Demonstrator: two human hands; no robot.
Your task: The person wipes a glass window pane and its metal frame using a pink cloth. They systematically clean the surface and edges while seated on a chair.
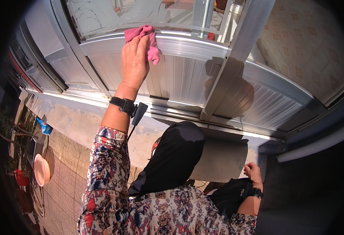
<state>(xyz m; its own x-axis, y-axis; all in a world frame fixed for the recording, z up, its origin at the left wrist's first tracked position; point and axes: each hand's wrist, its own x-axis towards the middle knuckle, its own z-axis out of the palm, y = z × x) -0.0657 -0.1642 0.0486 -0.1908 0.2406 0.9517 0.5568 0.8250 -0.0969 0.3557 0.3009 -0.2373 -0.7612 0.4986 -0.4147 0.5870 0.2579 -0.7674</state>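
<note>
My left hand (pixel 135 60) presses a crumpled pink cloth (pixel 152 51) to the top of the metal rail (pixel 186 48) under a patterned glass pane (pixel 148 14). Its fingers lie over the cloth, and part of the cloth hangs down over the ribbed lower panel (pixel 180 79). My right hand (pixel 252 171) is low on the right, near my knee, with curled fingers. I see nothing held in it, and it touches neither the door nor the cloth.
An upright metal post (pixel 227 64) parts two door panels. Below runs a concrete ledge (pixel 75 120) with a grey board (pixel 224 158) on it. On the paving at left are a pink basin (pixel 42 170), a blue spray bottle or pack (pixel 45 126) and a red container (pixel 22 177).
</note>
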